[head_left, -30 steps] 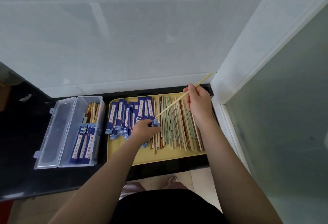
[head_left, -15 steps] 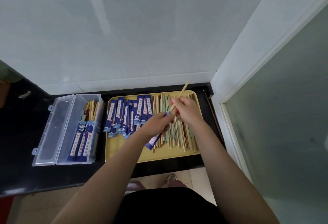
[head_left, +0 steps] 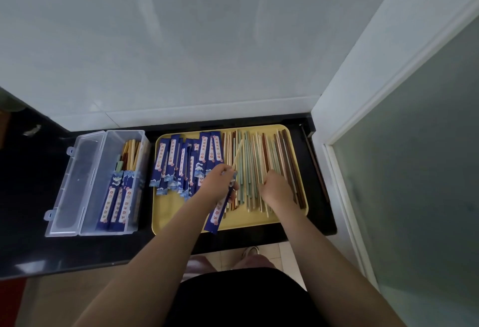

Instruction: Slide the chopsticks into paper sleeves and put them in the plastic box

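Observation:
My left hand (head_left: 219, 181) grips a blue paper sleeve (head_left: 215, 214) over the yellow tray (head_left: 181, 223). A pale chopstick (head_left: 237, 153) sticks out of the sleeve's top, slanting up and to the right. My right hand (head_left: 276, 189) rests on the loose chopsticks (head_left: 259, 155) on the tray's right half, and its fingertips are hidden under it. Several empty blue sleeves (head_left: 181, 166) lie on the tray's left half. The clear plastic box (head_left: 111, 140) stands open to the left, with sleeved chopsticks (head_left: 116, 202) inside.
The box's lid (head_left: 75, 184) lies flat to its left on the black counter (head_left: 31, 210). A white tiled wall rises behind, and a white door frame (head_left: 337, 171) with frosted glass borders the right side. A dark chopstick (head_left: 315, 160) lies beside the tray's right edge.
My right hand pushed the pale chopstick down into the sleeve, let go, and dropped onto the loose chopsticks. My left hand kept hold of the sleeve, which now hangs lower over the tray.

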### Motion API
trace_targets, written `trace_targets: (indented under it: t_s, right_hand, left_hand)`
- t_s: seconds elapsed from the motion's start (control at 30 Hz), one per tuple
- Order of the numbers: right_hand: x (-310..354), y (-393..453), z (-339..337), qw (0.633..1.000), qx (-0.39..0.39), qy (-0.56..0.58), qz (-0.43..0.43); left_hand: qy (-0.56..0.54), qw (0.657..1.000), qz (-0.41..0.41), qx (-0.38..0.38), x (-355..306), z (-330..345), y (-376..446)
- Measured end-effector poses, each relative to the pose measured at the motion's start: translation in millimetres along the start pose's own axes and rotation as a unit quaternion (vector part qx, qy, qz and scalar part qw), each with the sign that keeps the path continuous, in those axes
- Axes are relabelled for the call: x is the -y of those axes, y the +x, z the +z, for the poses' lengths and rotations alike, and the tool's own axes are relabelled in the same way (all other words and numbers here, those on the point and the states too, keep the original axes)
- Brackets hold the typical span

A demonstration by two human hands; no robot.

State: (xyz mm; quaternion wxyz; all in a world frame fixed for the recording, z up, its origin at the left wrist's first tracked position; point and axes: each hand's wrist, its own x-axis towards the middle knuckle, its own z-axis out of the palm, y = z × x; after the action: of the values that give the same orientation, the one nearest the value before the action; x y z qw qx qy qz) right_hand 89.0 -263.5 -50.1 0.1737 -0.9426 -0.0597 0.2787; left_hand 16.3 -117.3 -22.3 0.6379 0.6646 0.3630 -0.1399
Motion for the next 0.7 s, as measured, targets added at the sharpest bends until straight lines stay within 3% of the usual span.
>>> trace_targets:
  t_s: [0.1, 0.7]
  right_hand:
    - [3.8, -4.6, 13.7, 0.999, -0.009, -0.033, -0.04]
    - [8.8, -19.3, 7.7, 0.985, 0.069, -0.158, -0.016]
  left_hand:
    - [-0.014, 1.0, -0.015, -0.019, 6.6, 0.1, 2.8]
    - [-0.023, 0.999, -0.03, -0.021, 16.4, 6.8, 5.4]
